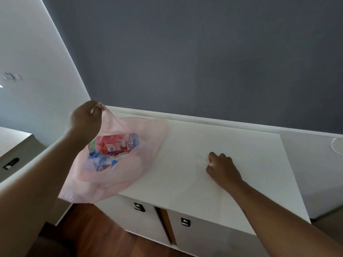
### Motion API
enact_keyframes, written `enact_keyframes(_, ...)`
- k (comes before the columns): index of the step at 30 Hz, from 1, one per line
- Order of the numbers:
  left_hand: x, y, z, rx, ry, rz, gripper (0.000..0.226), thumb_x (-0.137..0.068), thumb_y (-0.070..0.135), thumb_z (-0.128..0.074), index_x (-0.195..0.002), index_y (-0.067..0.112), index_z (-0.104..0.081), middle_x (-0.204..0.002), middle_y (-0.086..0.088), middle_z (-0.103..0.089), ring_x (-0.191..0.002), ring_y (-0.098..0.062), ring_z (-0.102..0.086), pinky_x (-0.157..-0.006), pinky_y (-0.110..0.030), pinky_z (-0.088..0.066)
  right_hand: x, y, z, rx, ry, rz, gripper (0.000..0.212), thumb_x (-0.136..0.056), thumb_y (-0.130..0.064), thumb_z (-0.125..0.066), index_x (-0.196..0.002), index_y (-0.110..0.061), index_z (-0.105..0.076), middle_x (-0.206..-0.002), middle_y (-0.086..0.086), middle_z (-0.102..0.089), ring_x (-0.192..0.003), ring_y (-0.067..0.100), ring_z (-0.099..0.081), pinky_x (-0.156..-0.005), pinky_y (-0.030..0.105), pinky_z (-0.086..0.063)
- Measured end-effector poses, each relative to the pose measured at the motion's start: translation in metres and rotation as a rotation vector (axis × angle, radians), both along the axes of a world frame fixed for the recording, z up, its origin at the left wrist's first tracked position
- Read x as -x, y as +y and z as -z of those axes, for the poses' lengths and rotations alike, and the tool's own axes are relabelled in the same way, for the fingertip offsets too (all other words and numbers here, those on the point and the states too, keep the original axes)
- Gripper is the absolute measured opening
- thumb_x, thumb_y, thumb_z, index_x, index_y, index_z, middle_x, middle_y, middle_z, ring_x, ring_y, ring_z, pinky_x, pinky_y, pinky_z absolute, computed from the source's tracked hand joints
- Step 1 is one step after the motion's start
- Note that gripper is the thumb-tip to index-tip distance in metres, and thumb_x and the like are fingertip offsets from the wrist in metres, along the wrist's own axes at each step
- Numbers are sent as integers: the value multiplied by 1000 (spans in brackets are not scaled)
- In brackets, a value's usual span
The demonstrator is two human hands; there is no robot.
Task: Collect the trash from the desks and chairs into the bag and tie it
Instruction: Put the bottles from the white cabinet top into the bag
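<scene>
The pink bag (130,175), a red-labelled bottle (115,143) inside, slumps at the left edge of the white desk (241,145), its handle pinched up by the left hand (85,121), likely to keep the mouth open for the white scrap (211,164) that the right hand (222,167) curls its fingers around.

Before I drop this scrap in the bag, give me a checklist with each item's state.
1. Left hand holds the bag handle up: ok.
2. Bag mouth open toward the right hand: ok.
3. Right hand pinches the white scrap on the desk: ok.
4. Room left above the bottle inside: ok.
5. Bag fully on the desk: not ok, its near corner hangs over the front edge.
6. Clear disc at far right is trash: cannot tell.
</scene>
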State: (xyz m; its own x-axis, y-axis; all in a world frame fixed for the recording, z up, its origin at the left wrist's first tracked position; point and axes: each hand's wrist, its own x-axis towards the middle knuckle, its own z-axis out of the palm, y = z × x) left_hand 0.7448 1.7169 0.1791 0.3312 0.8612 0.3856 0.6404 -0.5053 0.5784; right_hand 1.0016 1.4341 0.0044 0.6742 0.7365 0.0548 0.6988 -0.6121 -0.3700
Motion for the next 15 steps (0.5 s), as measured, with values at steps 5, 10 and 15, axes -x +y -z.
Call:
enact_keyframes(5,5,-10,-7,0,0,-35,35,-105,27,-38,-114,10,-67,-113,-12,-68,-88,-22,-49,-77,-31,-35,-8,14,-22,8,147,-55,7,-85,-19,-54,-86,-18,-48,-88,8,-54,-75,28,-55,-64,32,-46)
enact_keyframes(10,16,-15,-21,4,3,-92,33,-105,26,-37,-113,9,-65,-112,-14,-67,-87,-20,-47,-75,-27,-31,42,79,-83,-215,361,-331,10,-77,-24,-58,-80,-26,-49,-73,-3,-57,-59,13,-50,-48,23,-39)
enact_keyframes(15,40,-7,-28,4,-42,-131,31,-103,30,-39,-108,16,-65,-99,0,-63,-88,-20,-51,-77,-28,-34,135,167,-126,-350,562,-603,14,-77,-32,-67,-79,-34,-53,-73,-11,-61,-65,9,-54,-50,8,-39)
